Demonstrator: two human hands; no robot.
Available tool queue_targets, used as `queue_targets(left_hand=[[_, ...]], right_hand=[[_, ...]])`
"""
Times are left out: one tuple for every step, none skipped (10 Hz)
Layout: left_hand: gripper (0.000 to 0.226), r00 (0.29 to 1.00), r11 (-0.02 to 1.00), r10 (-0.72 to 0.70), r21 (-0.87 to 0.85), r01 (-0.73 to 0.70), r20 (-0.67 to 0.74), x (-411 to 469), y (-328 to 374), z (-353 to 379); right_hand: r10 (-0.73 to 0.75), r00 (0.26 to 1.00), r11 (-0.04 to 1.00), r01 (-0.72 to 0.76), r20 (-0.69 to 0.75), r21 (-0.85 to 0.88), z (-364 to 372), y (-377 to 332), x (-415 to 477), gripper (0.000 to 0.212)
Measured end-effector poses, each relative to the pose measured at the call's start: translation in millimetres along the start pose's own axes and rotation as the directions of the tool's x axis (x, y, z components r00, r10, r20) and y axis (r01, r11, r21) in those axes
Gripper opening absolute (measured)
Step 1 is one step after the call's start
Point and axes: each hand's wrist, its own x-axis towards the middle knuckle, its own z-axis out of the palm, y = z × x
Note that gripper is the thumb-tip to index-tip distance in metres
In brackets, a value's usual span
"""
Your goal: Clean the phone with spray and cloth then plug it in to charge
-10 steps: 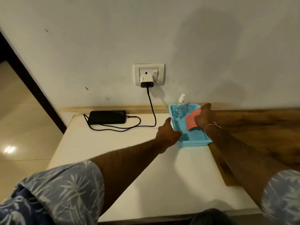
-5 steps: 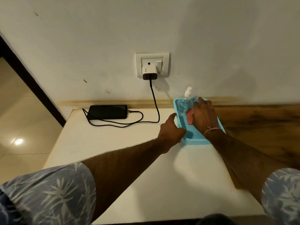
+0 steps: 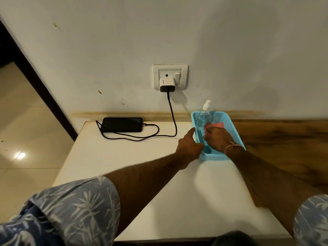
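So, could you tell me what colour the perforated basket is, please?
The basket is light blue; the head view shows it.

- A room in a home: a scuffed, spotted painted wall (image 3: 230,41) rises beyond the fingers (image 3: 210,133).
- Wall socket (image 3: 170,71) with white charger (image 3: 166,84) up and left of them.
- Glossy floor tiles (image 3: 26,139) and dark door frame (image 3: 40,89) far left.
- White table (image 3: 124,157) below them, wood-grain surface (image 3: 284,139) to their right.

Tally
One phone (image 3: 122,124), one charger (image 3: 166,84), one cable (image 3: 173,119), one spray bottle (image 3: 202,119), one cloth (image 3: 215,124), one basket (image 3: 229,126); left hand (image 3: 190,146), right hand (image 3: 216,139), making two.
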Motion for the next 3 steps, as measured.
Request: queue_targets(left_hand=[[0.076, 0.999, 0.999, 0.022, 0.032, -0.023, 0.025, -6.3, -1.1, -5.1], [0.073, 0.999, 0.976, 0.04, 0.212, -0.046, 0.034, -27.5, -2.5, -22.6], [0.065, 0.998, 0.945, 0.053, 0.321, -0.057, 0.022, -40.7, -2.2, -38.1]], right_hand=[[-0.006, 1.0, 0.999, 0.006, -0.002, 0.046, -2.6, -3.3, -11.9, 0.019], [0.023, 0.999, 0.994, -0.019, -0.036, 0.11, -6.3, -17.8, -36.1, 0.025], [0.03, 0.994, 0.994, -0.02, -0.102, 0.104, -8.0, -29.7, -49.6, 0.026]])
